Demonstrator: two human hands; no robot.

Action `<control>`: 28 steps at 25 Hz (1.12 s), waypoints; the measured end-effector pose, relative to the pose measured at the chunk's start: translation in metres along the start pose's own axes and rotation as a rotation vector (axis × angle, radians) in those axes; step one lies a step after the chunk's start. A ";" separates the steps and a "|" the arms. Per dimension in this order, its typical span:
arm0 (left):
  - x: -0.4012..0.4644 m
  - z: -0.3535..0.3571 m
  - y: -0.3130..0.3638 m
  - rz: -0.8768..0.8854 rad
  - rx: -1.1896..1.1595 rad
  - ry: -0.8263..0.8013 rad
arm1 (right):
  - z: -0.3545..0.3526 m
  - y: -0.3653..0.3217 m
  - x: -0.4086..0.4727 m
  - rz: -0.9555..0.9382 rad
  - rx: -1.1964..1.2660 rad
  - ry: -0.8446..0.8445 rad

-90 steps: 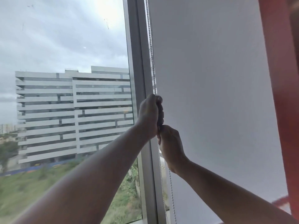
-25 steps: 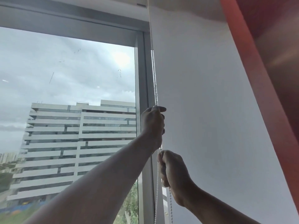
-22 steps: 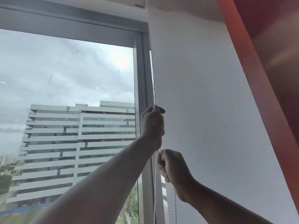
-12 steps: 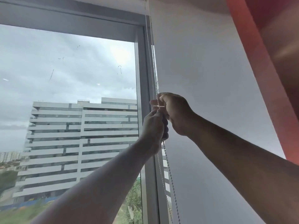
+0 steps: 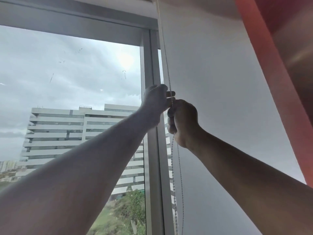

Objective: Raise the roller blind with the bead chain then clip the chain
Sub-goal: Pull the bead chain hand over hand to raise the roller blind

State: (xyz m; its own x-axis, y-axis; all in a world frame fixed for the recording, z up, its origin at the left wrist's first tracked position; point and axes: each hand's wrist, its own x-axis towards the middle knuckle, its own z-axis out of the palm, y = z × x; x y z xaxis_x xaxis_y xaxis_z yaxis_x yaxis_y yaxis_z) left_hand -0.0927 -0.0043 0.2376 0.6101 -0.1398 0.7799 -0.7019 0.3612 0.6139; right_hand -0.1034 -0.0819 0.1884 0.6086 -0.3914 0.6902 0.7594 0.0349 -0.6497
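Head view: the roller blind (image 5: 220, 99) hangs lowered over the right-hand window bay, its pale fabric covering the view from the top of the frame to the bottom edge of the picture. The bead chain (image 5: 166, 65) runs down along the left edge of the blind, just beside the grey window frame (image 5: 152, 167), which stands upright between the blind and the uncovered pane (image 5: 67, 73) on the left. Both arms reach up and forward to the chain. The left hand (image 5: 156, 102) is closed with its fingertips (image 5: 170, 94) pinched on the chain at the upper point of the grip. The right hand (image 5: 183, 121) sits directly below and just to the right, touching the left hand, curled into a fist around the chain. Above the hands a single line of the chain rises to the top of the blind. Below the right hand two strands hang down side by side, slightly apart, and leave the picture at the bottom edge. Whether each hand holds one strand or both cannot be told. No chain clip can be made out. A multi-storey building (image 5: 76, 136) and an overcast sky show through the pane on the left. An orange-red curtain (image 5: 279, 99) runs diagonally down the right side, beside the blind.
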 end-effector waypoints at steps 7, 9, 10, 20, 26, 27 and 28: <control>0.014 0.023 0.006 -0.121 -0.137 0.003 | -0.001 0.014 -0.011 -0.192 -0.144 0.035; 0.014 0.026 0.004 -0.115 -0.115 0.017 | -0.003 0.016 -0.009 -0.184 -0.147 0.055; 0.013 0.027 0.003 -0.115 -0.099 0.032 | -0.004 0.016 -0.008 -0.180 -0.145 0.059; -0.007 0.015 -0.035 -0.177 -0.051 0.055 | -0.019 0.051 -0.025 -0.149 -0.266 0.033; -0.013 0.016 -0.032 -0.185 -0.057 0.038 | -0.019 0.047 -0.033 -0.139 -0.237 0.007; -0.013 0.016 -0.031 -0.187 -0.060 0.035 | -0.020 0.046 -0.034 -0.139 -0.230 0.000; -0.014 0.015 -0.031 -0.186 -0.059 0.032 | -0.020 0.046 -0.034 -0.137 -0.223 -0.005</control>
State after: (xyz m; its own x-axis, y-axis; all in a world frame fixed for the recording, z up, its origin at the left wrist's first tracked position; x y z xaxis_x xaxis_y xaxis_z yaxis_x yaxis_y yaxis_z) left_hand -0.0854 -0.0277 0.2094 0.7396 -0.1803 0.6485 -0.5535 0.3853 0.7384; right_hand -0.0942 -0.0856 0.1284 0.5049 -0.3744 0.7777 0.7657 -0.2216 -0.6038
